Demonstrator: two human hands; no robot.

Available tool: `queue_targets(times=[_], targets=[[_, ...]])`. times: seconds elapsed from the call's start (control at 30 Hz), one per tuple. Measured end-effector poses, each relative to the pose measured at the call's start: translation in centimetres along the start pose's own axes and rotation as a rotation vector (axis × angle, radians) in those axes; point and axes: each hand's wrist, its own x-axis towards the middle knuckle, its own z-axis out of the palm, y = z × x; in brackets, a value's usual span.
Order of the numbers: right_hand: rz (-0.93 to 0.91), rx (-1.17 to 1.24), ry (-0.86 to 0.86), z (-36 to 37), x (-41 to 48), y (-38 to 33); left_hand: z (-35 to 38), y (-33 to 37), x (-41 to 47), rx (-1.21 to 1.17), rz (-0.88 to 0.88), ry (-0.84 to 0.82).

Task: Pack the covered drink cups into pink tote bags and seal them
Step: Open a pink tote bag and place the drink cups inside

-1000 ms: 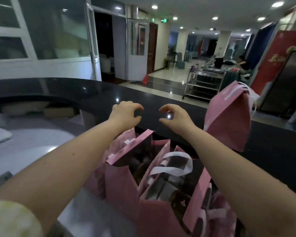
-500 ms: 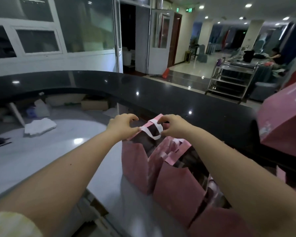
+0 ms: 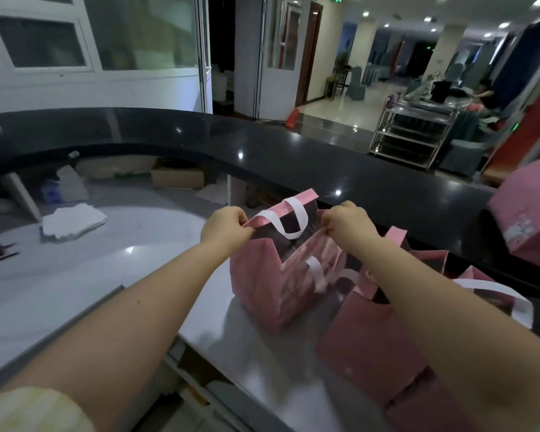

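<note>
A pink tote bag (image 3: 262, 285) with white ribbon handles stands open on the grey counter (image 3: 113, 275). My left hand (image 3: 225, 227) pinches the left end of its top rim. At the right end of the rim my right hand (image 3: 345, 224) pinches the edge. The mouth is held apart and its inside is dark; no cup shows clearly. A second open pink tote bag (image 3: 374, 347) stands just right of it, partly behind my right forearm.
A raised black countertop (image 3: 293, 157) curves behind the bags. Another pink bag (image 3: 530, 219) sits on it at the far right. A folded white cloth (image 3: 72, 222) lies on the grey counter to the left. A metal trolley (image 3: 415, 132) stands beyond.
My hands came down from above the bags and took hold of the front bag's rim. The view has swung left, so the bags now lie further right.
</note>
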Motion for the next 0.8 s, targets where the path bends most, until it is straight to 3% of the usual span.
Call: queue_targets(times=[0.33, 0.6, 0.8], targets=[[-0.361, 0.181, 0.254, 0.1, 6.4, -15.0, -15.1, -12.6, -0.1, -0.059, -0.153, 0.307], [-0.630, 0.239, 0.309, -1.4, 10.7, -31.4, -28.5, -22.8, -5.9, -0.018, -0.283, 0.582], [-0.767, 0.268, 0.301, -1.4, 10.8, -42.4, -34.6, -29.1, -12.7, 0.033, -0.418, 0.731]])
